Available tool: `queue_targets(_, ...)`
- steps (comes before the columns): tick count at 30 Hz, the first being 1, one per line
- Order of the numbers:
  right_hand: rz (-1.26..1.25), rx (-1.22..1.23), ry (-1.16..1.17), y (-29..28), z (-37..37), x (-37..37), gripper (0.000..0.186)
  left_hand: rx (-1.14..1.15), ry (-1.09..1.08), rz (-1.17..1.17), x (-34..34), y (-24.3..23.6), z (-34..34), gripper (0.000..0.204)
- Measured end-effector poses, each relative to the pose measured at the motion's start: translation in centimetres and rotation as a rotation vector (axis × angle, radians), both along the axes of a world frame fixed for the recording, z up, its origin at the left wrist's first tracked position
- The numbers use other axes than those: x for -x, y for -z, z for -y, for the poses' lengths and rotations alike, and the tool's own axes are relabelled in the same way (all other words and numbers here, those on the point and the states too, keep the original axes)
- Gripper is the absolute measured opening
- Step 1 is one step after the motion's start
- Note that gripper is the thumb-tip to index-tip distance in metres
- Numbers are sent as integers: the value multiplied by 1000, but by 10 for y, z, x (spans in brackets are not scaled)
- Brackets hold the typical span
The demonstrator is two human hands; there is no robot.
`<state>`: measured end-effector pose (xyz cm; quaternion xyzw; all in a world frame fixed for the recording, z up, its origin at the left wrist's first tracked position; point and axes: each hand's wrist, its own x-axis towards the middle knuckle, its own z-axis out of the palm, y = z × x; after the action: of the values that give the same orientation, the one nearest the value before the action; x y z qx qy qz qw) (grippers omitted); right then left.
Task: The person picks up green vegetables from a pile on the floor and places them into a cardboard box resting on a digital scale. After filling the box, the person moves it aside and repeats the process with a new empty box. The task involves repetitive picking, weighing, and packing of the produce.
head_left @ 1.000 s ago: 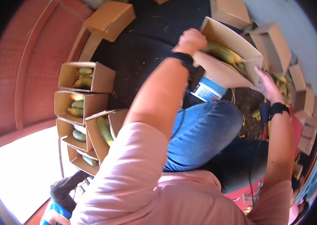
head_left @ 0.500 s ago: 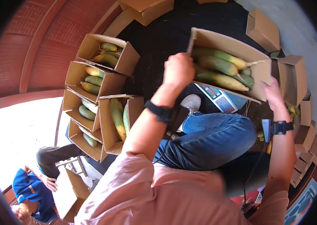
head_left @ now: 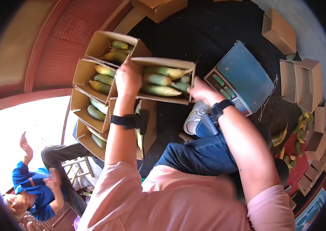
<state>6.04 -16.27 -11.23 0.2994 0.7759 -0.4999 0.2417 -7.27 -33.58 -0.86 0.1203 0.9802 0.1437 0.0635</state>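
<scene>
An open cardboard box [head_left: 168, 62] of long green radishes [head_left: 158, 79] with yellowish tips is between my hands. My left hand [head_left: 127, 80] is closed round the box's left edge. My right hand [head_left: 205, 91] is at the right wall, its fingers against the edge and partly hidden. The box sits close beside a stack of open cardboard boxes [head_left: 79, 104] holding more radishes, and overlaps the near one [head_left: 150, 125]. Whether it rests on anything cannot be made out.
A digital scale [head_left: 244, 71] with a bare plate lies on the dark floor to the right. Empty boxes [head_left: 309, 82] line the right wall; loose radishes [head_left: 298, 148] lie near a red sheet. At lower left sits a person in a blue shirt [head_left: 35, 188], hands raised.
Both my hands have carried the box of radishes left, from over the scale to beside the stack. The scale is now uncovered. The other person's hands have left the box they held.
</scene>
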Motion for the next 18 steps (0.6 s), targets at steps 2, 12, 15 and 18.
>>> queue_targets(2,124,62,-187,-25,-3,0,44,-190,337,-255,0,27,-35,40)
queue_targets(12,-645,-241,204,-183,-163,-149,34,1054,715,995,9,85,-237,77)
queue_targets(15,-695,-400,386,-218,-190,-229,27,1348,777,1170,-9,85,-248,82)
queue_targets(18,-526,-655,454,-254,-198,-303,37,1768,880,983,-15,142,-270,77)
